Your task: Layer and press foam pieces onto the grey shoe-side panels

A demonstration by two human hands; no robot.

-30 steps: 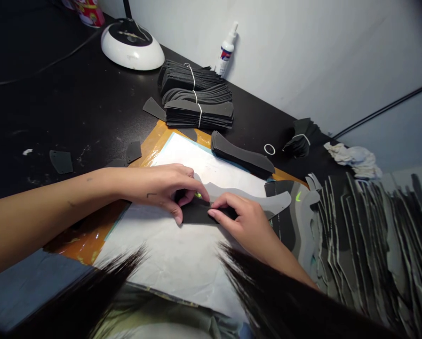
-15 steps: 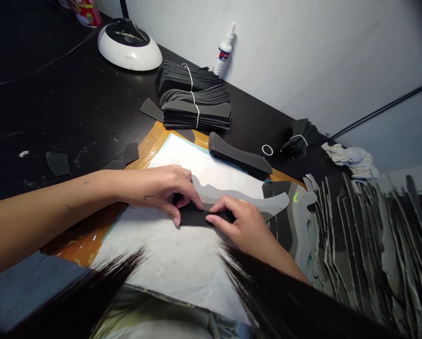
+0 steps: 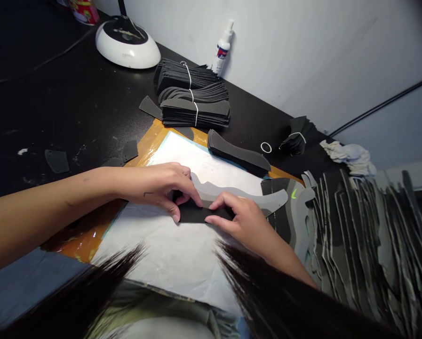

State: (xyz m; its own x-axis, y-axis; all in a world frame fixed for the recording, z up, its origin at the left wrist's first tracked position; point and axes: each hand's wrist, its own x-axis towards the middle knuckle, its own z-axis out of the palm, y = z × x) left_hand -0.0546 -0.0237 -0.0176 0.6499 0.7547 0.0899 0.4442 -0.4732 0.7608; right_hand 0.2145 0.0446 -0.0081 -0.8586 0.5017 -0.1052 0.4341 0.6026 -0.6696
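Note:
A small black piece lies on a long grey curved cutout over the white paper sheet. My left hand pinches and presses the black piece at its left end with thumb and fingertips. From the right, my right hand holds down its other end with curled fingers. Both hands touch the black piece and the grey cutout beneath it.
Bundles of black pieces tied with rubber bands sit behind, beside a glue bottle and a white lamp base. A loose black stack lies near. Several fanned grey cutouts fill the right side. Dark hair hangs in front.
Both hands stay on the black piece, fingers shifting slightly along its top edge. The green mark seen beneath the left fingers is now covered.

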